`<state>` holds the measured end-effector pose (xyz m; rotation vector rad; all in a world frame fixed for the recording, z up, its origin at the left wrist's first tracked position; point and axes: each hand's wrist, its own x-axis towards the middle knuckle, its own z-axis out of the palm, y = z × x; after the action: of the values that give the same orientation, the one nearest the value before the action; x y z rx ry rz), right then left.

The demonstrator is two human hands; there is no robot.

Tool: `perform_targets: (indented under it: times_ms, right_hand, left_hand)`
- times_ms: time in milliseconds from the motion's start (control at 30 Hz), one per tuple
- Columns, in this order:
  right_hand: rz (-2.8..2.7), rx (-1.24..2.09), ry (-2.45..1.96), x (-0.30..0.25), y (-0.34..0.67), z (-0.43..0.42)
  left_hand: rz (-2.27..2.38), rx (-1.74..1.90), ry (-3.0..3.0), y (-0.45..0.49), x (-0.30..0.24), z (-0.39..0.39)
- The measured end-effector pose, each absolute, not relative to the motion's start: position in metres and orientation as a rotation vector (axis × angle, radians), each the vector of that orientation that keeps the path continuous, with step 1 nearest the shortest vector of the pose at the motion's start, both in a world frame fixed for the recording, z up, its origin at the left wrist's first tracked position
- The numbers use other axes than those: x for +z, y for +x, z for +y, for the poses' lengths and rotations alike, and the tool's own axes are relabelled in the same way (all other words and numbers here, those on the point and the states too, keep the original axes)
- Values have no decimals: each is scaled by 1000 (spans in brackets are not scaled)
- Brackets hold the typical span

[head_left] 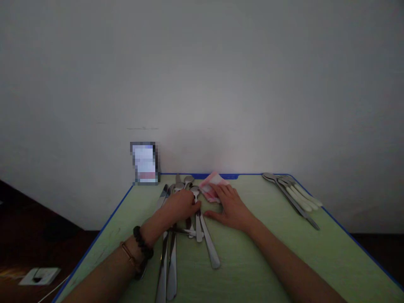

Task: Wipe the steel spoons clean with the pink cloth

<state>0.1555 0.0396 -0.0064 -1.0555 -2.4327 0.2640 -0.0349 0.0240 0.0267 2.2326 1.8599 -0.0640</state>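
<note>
A pile of metal cutlery lies left of centre on the green table. Over it, my left hand is closed, thumb and curled fingers at the neck of a spoon; part of the grip is hidden. Beside that spoon another long handle points toward me. More spoon bowls and a knife blade show behind my left hand, with long handles below my wrist. My right hand is open, its fingers resting on a pink-and-white checked cloth, thumb spread toward the cutlery.
At the table's right side lie a spoon, a dark-handled knife and several white-handled forks. A blurred phone-like screen leans on the wall at the back left. A white power socket is on the floor.
</note>
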Motion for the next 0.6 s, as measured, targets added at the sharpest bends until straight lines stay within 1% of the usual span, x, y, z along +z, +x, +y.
perform_targets:
  times_ms: [200,367,600]
  right_hand:
    - [-2398,213,-1084,-8,154,43]
    - [-2337,94,-1238,-8,155,47]
    - [-2233,-45,-1399,-9,158,52]
  left_hand:
    - [1804,-6,2132,-36,27,22]
    - [1726,112,2060,-39,29,24]
    - [1406,315,1862,-43,25,25]
